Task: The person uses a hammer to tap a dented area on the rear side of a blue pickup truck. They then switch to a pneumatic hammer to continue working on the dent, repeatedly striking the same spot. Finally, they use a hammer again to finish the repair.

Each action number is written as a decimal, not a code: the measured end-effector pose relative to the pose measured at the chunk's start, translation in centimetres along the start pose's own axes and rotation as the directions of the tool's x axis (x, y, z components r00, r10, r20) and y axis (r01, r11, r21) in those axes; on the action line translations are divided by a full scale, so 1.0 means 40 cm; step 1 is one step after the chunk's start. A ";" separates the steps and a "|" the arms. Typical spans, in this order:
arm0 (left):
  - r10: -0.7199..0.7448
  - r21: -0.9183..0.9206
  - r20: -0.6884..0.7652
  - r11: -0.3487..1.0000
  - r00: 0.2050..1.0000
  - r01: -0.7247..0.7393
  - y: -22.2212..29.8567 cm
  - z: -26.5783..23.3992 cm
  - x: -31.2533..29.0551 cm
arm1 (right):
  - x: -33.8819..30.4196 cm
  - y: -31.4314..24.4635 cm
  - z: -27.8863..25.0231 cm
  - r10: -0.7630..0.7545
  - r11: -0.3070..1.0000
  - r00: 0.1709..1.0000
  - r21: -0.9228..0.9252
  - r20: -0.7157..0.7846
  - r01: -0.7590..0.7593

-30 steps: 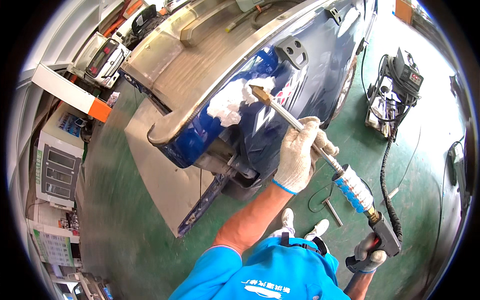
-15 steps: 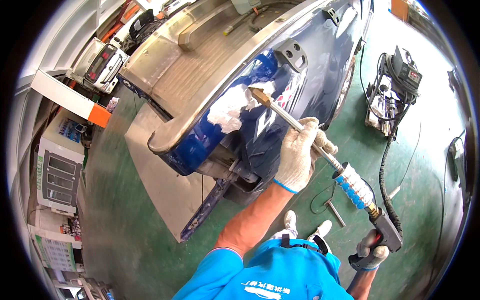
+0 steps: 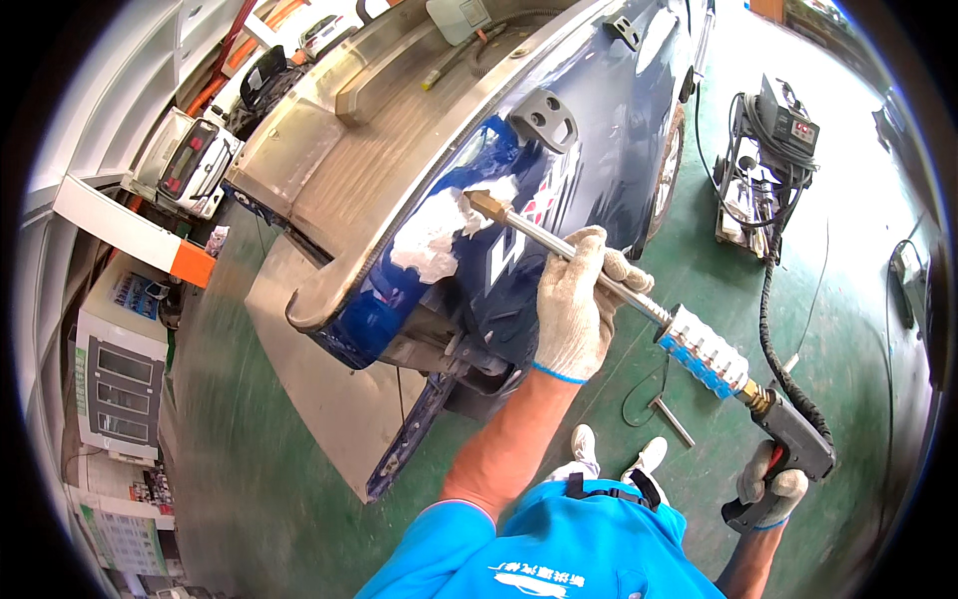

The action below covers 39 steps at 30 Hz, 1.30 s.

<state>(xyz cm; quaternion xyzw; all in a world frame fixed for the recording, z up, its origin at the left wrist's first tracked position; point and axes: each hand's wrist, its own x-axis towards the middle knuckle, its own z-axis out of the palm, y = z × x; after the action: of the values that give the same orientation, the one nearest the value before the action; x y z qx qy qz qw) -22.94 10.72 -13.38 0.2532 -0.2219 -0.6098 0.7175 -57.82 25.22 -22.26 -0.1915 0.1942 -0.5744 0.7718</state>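
Observation:
Both my hands wear white knit gloves and hold one long tool, a dent puller gun (image 3: 689, 344). My left hand (image 3: 574, 309) is wrapped round its metal shaft, near the middle. My right hand (image 3: 773, 486) grips the black pistol handle (image 3: 793, 449), low at the right. Between them sits a ribbed sliding weight in silver and blue. The brass-coloured tip (image 3: 487, 206) lies over a patch of white filler (image 3: 429, 240) on the dark blue pickup truck bed (image 3: 589, 150); whether it touches, I cannot tell.
A black braided cable (image 3: 766, 329) runs from the gun to a welding machine (image 3: 790, 120) on a cart at the right. A T-shaped metal bar (image 3: 674, 421) lies on the green floor. Beneath the truck's corner is a beige sheet (image 3: 309, 379). A white car (image 3: 185, 165) stands far left.
The view has shifted a little, so the truck sits further left. My right hand and the gun's handle have moved slightly right; both hands keep their hold.

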 end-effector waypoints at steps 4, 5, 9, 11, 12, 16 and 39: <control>0.018 0.057 0.019 0.998 1.000 -0.019 -0.092 0.056 -0.063 | 0.005 -0.007 0.057 -0.019 0.999 0.995 0.037 -0.093 0.022; -0.018 -0.006 0.107 1.000 0.994 0.019 -0.129 0.075 -0.083 | 0.009 -0.007 0.060 -0.002 0.999 0.997 0.053 -0.079 0.006; -0.137 -0.204 0.065 0.968 0.988 0.147 -0.150 0.078 -0.063 | -0.002 -0.005 0.060 0.023 0.996 0.996 0.089 -0.085 -0.016; -0.134 -0.225 0.065 0.964 0.989 0.145 -0.087 0.068 -0.016 | -0.008 -0.005 0.045 -0.004 0.998 0.998 0.069 -0.060 0.008; -0.119 -0.281 0.055 0.951 0.991 0.130 -0.055 0.049 0.017 | -0.011 -0.005 0.037 -0.013 0.997 0.997 0.070 -0.073 0.018; -0.078 -0.281 0.101 0.954 0.992 0.103 -0.123 0.089 -0.073 | 0.002 0.006 0.048 -0.030 0.999 0.998 -0.034 -0.061 0.028; 0.307 0.010 -0.324 0.947 0.895 -0.321 0.157 -0.015 0.157 | 0.017 -0.009 -0.007 -0.010 0.999 0.999 -0.045 -0.047 0.007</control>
<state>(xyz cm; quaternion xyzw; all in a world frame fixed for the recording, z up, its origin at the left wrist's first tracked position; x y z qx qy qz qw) -16.77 5.38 -9.81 0.2945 -0.1264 -0.4413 0.8382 -58.07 24.46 -22.37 -0.1958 0.2245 -0.5776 0.7600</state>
